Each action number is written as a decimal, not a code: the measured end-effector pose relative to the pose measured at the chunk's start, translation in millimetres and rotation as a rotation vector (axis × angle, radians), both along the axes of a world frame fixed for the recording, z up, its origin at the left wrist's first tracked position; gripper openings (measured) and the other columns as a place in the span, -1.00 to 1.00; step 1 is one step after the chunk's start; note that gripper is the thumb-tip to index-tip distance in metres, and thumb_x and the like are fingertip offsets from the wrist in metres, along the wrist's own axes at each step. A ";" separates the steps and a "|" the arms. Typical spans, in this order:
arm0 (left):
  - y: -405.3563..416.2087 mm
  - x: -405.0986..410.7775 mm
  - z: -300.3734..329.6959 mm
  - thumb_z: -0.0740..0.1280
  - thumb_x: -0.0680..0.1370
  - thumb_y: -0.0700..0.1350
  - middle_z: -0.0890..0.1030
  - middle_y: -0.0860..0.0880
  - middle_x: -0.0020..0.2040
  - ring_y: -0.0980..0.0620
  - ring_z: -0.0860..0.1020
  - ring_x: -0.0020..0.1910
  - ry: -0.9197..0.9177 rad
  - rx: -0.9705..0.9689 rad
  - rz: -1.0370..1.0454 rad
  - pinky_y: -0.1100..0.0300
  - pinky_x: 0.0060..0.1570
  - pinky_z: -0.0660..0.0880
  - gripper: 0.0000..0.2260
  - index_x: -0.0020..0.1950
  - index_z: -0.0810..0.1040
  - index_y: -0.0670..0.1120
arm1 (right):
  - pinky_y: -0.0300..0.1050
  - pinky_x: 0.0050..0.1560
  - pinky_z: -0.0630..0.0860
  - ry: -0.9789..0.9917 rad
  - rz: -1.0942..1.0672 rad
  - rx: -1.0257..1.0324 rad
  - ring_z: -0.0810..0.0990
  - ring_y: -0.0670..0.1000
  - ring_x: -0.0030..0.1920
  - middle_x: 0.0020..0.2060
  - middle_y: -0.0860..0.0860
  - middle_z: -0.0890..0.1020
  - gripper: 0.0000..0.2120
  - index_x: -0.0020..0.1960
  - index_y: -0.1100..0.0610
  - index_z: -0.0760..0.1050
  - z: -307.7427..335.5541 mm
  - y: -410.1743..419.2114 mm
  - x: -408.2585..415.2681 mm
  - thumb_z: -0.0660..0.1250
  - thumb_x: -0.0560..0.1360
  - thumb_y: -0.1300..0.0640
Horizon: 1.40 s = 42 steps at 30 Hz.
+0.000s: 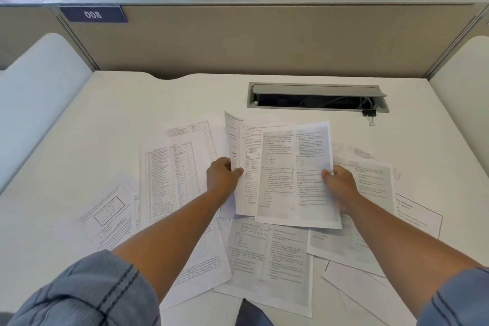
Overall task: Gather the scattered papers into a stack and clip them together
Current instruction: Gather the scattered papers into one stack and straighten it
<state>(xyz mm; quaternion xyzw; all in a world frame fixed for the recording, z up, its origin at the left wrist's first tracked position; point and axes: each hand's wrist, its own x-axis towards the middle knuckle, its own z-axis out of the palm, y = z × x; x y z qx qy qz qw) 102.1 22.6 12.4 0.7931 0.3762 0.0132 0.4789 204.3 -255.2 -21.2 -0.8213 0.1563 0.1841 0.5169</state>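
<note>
Several printed sheets lie scattered across the white desk (105, 119). My left hand (221, 174) grips the left edge of a few lifted sheets (239, 156). My right hand (340, 186) pinches the right edge of a two-column printed page (293, 177) that lies over those sheets. Both are held just above the pile. A table-filled sheet (169, 180) rests to the left, a diagram sheet (108, 212) farther left, and more pages (267, 264) lie under my forearms. A black binder clip (369, 114) sits at the right end of the cable tray.
An open grey cable tray (317, 96) is set into the desk behind the papers. A beige partition (238, 40) closes the back, with white side dividers (39, 92) left and right. Chairs stand beyond the partition.
</note>
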 end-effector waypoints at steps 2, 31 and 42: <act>-1.0 1.2 2.8 0.48 0.54 -0.19 0.67 -0.02 0.12 -0.01 0.63 -0.07 0.005 -0.073 0.018 0.14 -0.08 0.60 -0.77 0.18 0.58 -0.09 | 0.13 0.16 0.62 0.003 -0.012 0.019 0.67 0.16 0.05 0.05 0.06 0.69 -0.82 0.16 0.15 0.59 -1.8 -0.8 0.3 0.28 0.64 0.13; 68.2 -25.5 149.9 0.20 0.60 -0.23 0.51 -0.07 -0.22 -0.06 0.48 -0.30 0.082 0.697 -0.241 0.13 -0.36 0.40 -0.84 -0.12 0.52 -0.20 | 0.14 0.03 0.60 -0.302 0.001 -0.419 0.61 0.24 0.05 0.14 0.14 0.64 -0.65 0.35 0.09 0.40 25.0 11.8 -14.6 0.16 0.59 0.29; 40.1 -50.2 67.6 0.21 0.68 -0.19 0.55 -0.14 -0.19 -0.07 0.48 -0.23 0.002 -0.006 -0.090 0.12 -0.23 0.39 -0.75 -0.15 0.51 -0.25 | 0.03 0.10 0.53 -0.245 -0.016 0.036 0.63 0.13 0.09 0.18 0.15 0.66 -0.64 0.32 0.14 0.52 32.5 29.1 -40.7 0.25 0.67 -0.07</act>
